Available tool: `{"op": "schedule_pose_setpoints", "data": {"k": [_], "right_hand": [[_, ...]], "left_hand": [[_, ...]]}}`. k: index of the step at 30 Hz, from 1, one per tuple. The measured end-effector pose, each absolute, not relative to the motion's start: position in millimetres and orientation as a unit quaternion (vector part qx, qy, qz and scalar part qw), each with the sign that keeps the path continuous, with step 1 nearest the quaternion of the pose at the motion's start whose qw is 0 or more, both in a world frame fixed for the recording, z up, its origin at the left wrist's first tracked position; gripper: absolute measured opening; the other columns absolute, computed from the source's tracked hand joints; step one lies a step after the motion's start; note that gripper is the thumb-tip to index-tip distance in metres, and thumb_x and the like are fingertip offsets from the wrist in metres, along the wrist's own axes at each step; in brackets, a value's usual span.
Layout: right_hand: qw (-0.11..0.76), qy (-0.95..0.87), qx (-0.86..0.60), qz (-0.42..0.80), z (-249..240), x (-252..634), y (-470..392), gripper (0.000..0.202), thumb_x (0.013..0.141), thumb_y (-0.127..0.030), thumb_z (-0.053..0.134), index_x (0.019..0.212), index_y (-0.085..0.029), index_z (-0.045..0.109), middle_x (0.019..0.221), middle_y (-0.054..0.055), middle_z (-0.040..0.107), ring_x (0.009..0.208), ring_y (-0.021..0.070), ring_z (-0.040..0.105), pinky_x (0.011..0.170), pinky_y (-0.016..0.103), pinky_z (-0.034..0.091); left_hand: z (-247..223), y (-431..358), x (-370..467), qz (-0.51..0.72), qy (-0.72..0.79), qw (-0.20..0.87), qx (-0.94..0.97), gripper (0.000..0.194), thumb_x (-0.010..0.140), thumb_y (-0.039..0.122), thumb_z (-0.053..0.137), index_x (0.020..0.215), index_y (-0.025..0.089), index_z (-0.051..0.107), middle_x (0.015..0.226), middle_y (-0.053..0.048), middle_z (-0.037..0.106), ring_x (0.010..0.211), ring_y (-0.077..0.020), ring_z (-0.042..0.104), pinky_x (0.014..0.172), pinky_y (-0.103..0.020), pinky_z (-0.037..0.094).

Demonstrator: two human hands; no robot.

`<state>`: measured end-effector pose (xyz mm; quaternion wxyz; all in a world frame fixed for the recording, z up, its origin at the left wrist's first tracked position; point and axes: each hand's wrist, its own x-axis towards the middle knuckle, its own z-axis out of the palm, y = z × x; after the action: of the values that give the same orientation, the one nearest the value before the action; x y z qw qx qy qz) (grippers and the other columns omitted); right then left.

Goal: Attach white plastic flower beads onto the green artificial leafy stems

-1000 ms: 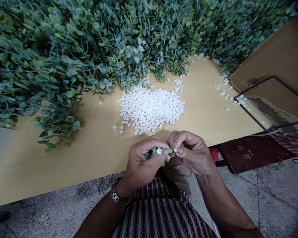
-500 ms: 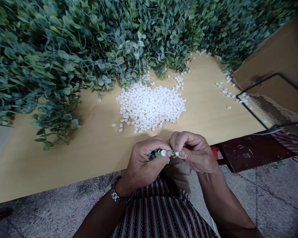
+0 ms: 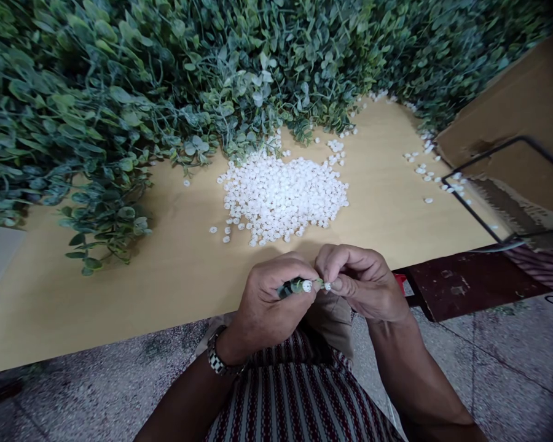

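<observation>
My left hand (image 3: pixel 270 304) is closed around a small green artificial sprig (image 3: pixel 291 286) with a white bead (image 3: pixel 306 286) on its tip. My right hand (image 3: pixel 357 282) pinches another small white bead (image 3: pixel 327 286) against the sprig's end. Both hands meet just in front of the near edge of the light wooden table (image 3: pixel 175 276), above my striped lap. A heap of white beads (image 3: pixel 281 196) lies on the table just beyond my hands.
A big mass of artificial green foliage (image 3: pixel 166 80) covers the table's back and left. Loose white beads (image 3: pixel 424 166) are scattered at the right. A cardboard box (image 3: pixel 516 110) and a black wire frame (image 3: pixel 488 184) stand at the right, with a dark wooden bench (image 3: pixel 465 279) below.
My left hand has closed more tightly over the sprig, hiding most of its leaves. The hands stay together in the same place; the view has shifted slightly.
</observation>
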<state>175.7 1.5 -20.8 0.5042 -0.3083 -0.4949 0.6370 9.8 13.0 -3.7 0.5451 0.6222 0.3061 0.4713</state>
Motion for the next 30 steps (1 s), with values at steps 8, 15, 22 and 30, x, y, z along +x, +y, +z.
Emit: {"op": "schedule_pose_setpoints", "data": {"k": [8, 15, 22, 30], "right_hand": [[0.484, -0.503, -0.319, 0.641, -14.8, 174.6, 1.7, 0.004, 0.079, -0.021, 0.067, 0.078, -0.018, 0.066, 0.067, -0.001, 0.055, 0.061, 0.0103, 0.047, 0.056, 0.024, 0.036], [0.474, -0.506, -0.316, 0.648, -16.1, 175.4, 3.6, 0.002, 0.079, -0.019, 0.066, 0.079, -0.018, 0.066, 0.067, 0.000, 0.055, 0.060, 0.0101, 0.047, 0.056, 0.024, 0.036], [0.461, -0.512, -0.322, 0.649, -15.2, 176.3, 5.5, 0.005, 0.079, -0.021, 0.067, 0.077, -0.017, 0.065, 0.065, -0.001, 0.053, 0.060, 0.0100, 0.046, 0.055, 0.024, 0.035], [0.452, -0.544, -0.321, 0.630, -12.5, 174.6, 6.2, 0.006, 0.081, -0.021, 0.064, 0.078, -0.017, 0.062, 0.067, -0.001, 0.053, 0.061, 0.0113, 0.052, 0.057, 0.026, 0.039]], "left_hand": [[-5.3, 11.9, 8.6, 0.482, 0.288, 0.534, 0.632, 0.018, 0.076, 0.003, 0.055, 0.066, 0.015, 0.063, 0.063, -0.001, 0.060, 0.060, -0.0106, 0.053, 0.056, -0.022, 0.044], [-10.1, 14.5, 10.2, 0.507, 0.264, 0.512, 0.640, 0.015, 0.075, 0.002, 0.057, 0.066, 0.013, 0.063, 0.062, -0.001, 0.061, 0.059, -0.0100, 0.054, 0.057, -0.021, 0.046], [-12.4, 14.0, 9.7, 0.511, 0.261, 0.507, 0.643, 0.016, 0.074, 0.000, 0.057, 0.068, 0.012, 0.064, 0.063, -0.002, 0.062, 0.059, -0.0102, 0.055, 0.057, -0.022, 0.047], [-10.8, 13.9, 10.6, 0.516, 0.273, 0.500, 0.640, 0.018, 0.071, -0.003, 0.058, 0.064, 0.013, 0.063, 0.061, -0.001, 0.063, 0.058, -0.0094, 0.056, 0.057, -0.020, 0.047]]}}
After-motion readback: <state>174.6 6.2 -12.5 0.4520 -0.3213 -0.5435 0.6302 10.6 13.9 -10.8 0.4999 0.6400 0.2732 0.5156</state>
